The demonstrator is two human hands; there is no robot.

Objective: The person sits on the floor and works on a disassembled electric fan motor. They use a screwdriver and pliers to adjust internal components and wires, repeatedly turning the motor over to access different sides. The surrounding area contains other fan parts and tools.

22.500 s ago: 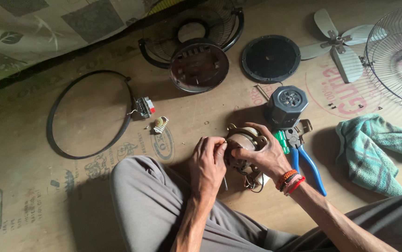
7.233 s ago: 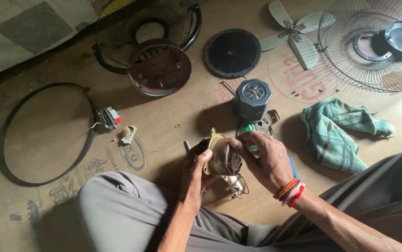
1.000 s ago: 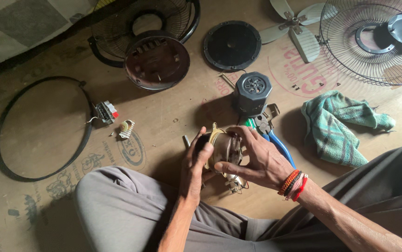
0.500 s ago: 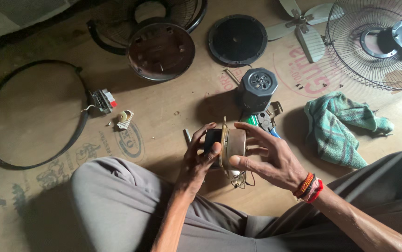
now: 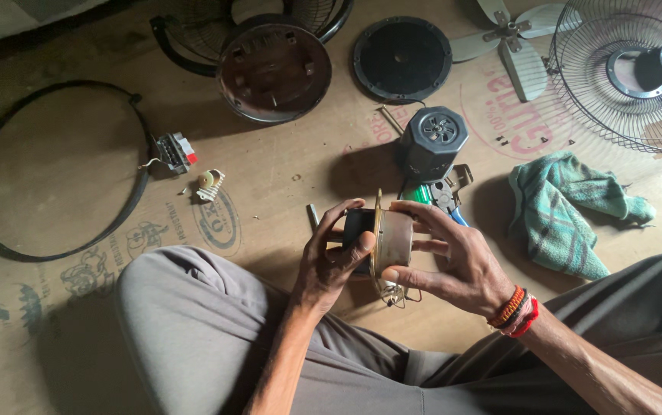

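Over the brown board floor (image 5: pixel 285 223) before my knees, my left hand (image 5: pixel 331 257) and right hand (image 5: pixel 442 257) pinch the round metal fan motor (image 5: pixel 381 240) between spread fingers; its thin dangling wires (image 5: pixel 396 293) could snag or it may slip.

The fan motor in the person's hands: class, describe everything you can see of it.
The fan motor is a small round metal unit with a dark half, a dull silvery half and a thin brassy plate between them. Thin wires hang beneath it. It is held above the lap, the left hand gripping the dark side, the right hand cupping the silvery side.
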